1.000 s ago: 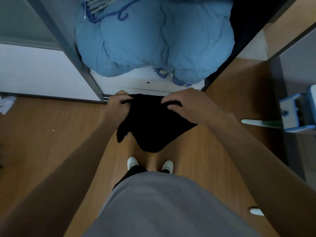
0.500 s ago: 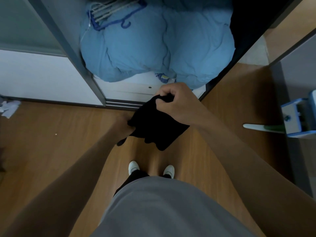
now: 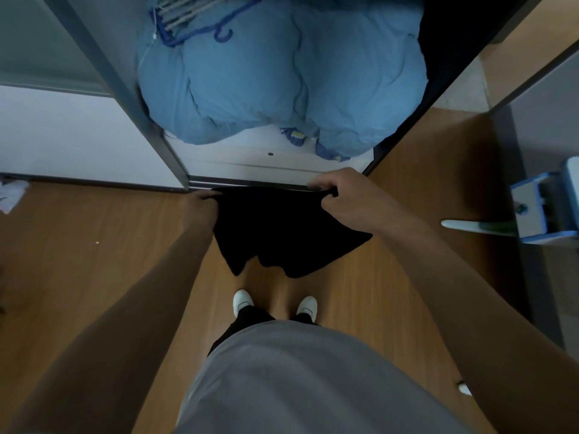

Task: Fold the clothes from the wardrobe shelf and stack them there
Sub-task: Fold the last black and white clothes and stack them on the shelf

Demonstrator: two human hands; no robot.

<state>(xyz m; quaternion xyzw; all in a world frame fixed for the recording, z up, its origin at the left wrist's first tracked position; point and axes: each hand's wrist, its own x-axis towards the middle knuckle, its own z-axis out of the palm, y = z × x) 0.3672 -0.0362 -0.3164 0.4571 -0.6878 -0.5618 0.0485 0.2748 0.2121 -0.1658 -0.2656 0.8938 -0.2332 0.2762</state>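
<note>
A black garment (image 3: 275, 233) hangs spread in the air in front of me, above the wooden floor. My left hand (image 3: 203, 206) grips its top left corner. My right hand (image 3: 343, 198) pinches its top right corner. The cloth's top edge runs taut between the two hands, just in front of the open wardrobe's white shelf (image 3: 250, 155). Its lower edge hangs uneven, in points.
A bulky light blue quilt (image 3: 282, 76) fills the shelf, with blue hangers (image 3: 194, 23) on top. The grey sliding door frame (image 3: 125, 98) stands at the left. A blue and white mop bucket (image 3: 545, 208) stands at the right. My white shoes (image 3: 242, 300) are below.
The hands had come together with the garment bunched, the right hand raised above the left. Now they have moved apart and stretch the cloth out flat between them.
</note>
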